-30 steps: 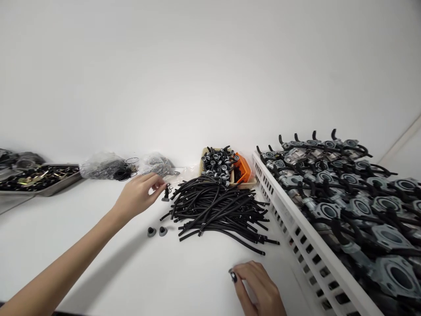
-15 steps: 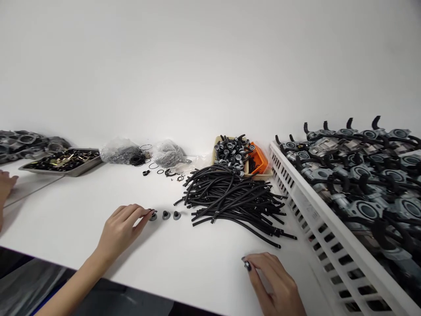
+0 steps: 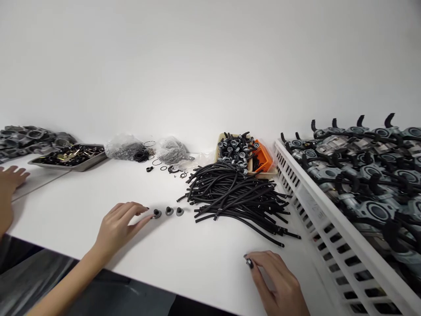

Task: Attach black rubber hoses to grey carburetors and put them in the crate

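Three small grey round parts with black centres stand in a short row on the white table: a left one (image 3: 157, 213), a middle one (image 3: 169, 211) and a right one (image 3: 180, 211). My left hand (image 3: 120, 226) is just left of the row, thumb and forefinger apart beside the left part, with nothing between them. Low on the right, my right hand (image 3: 276, 278) hovers over the table with thumb and forefinger tips pressed together; whatever they may pinch is too small to make out. Beyond it lies a heap of black hoses (image 3: 233, 197).
A white crate (image 3: 315, 202) of metal parts with hoses fills the right. Behind the hoses stand a cream basket (image 3: 217, 147) and an orange basket (image 3: 267, 156). Further left are plastic bags (image 3: 122, 147), black rings (image 3: 141, 156) and a metal tray (image 3: 83, 165). Another person's hand (image 3: 11, 180) is at far left.
My left thumb and forefinger have parted from the left grey part, which now stands free. My right hand keeps its pinched pose. The view has shifted slightly; the other person's hand shows more.
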Motion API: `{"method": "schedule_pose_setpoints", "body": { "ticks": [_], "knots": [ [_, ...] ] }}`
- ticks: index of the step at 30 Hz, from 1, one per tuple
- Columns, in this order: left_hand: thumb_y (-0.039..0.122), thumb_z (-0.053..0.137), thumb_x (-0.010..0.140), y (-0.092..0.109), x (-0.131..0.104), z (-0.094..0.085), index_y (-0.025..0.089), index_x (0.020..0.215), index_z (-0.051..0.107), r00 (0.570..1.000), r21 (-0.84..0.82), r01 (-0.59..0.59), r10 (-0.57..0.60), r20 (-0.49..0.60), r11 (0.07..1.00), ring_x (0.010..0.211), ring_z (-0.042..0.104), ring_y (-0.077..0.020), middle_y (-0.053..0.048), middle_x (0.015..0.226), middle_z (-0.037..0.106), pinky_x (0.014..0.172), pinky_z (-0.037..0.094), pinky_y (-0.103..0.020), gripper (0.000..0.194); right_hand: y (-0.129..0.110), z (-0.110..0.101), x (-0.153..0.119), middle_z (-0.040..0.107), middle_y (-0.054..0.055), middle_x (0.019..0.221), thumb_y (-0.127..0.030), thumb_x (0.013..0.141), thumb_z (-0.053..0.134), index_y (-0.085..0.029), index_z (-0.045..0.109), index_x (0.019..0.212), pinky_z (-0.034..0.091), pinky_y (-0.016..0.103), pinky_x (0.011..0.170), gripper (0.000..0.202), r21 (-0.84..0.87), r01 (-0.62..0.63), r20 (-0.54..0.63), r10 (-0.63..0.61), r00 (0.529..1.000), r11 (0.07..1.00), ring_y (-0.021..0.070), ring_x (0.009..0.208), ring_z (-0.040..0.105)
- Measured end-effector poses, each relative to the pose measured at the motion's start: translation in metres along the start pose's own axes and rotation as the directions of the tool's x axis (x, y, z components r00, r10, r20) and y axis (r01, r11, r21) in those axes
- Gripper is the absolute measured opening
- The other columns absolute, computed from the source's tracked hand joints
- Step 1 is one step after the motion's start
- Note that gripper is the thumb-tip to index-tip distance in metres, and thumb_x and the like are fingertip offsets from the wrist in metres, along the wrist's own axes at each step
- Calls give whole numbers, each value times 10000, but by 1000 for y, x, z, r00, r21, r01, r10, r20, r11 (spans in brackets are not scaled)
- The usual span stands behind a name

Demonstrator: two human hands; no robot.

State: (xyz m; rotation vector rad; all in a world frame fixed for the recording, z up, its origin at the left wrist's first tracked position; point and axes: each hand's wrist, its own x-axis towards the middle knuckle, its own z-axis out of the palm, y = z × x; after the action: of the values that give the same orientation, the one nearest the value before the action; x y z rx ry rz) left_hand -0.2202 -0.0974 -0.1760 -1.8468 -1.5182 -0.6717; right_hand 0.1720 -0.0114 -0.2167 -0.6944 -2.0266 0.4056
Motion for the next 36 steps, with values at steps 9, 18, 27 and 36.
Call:
{"method": "schedule_pose_setpoints", "body": {
  "ticks": [9, 18, 27, 36],
  "knots": [
    [275, 512, 943, 20, 97, -2, 222, 863, 586, 992, -151, 119, -113, 49, 981, 673, 614, -163, -2, 721, 650, 600, 475, -276, 122, 1, 0, -2, 714, 42, 783, -163, 962, 490, -211, 642, 917, 594, 273, 635, 167, -10, -25, 25, 25, 999, 1000, 180, 726, 695],
    [372, 591, 914, 78, 222, 78, 222, 1146, 602, 875, -286, 12, 129, 467, 958, 896, 674, -191, -43, 1055, 705, 816, 544, -360, 277, 4, 5, -5, 683, 21, 745, -128, 962, 450, -211, 628, 889, 554, 259, 606, 210, -22, -64, 29, 65, 998, 998, 162, 685, 660],
    [351, 592, 939, 73, 292, 152, 177, 1257, 571, 899, -74, 159, -114, 422, 984, 1038, 642, -226, -99, 1229, 625, 876, 562, -443, 364, 10, 15, -7, 618, 4, 667, -92, 950, 406, -203, 585, 800, 489, 274, 600, 258, -75, -48, -4, 48, 999, 996, 149, 610, 593],
    [357, 607, 926, 87, 309, 182, 178, 1261, 573, 933, -81, 157, -121, 339, 984, 1147, 595, -262, -111, 1320, 577, 950, 522, -497, 381, 14, 19, -8, 604, -6, 651, -109, 946, 405, -209, 560, 771, 458, 252, 577, 255, -79, -38, -44, 34, 998, 996, 138, 599, 579]
  ]
}}
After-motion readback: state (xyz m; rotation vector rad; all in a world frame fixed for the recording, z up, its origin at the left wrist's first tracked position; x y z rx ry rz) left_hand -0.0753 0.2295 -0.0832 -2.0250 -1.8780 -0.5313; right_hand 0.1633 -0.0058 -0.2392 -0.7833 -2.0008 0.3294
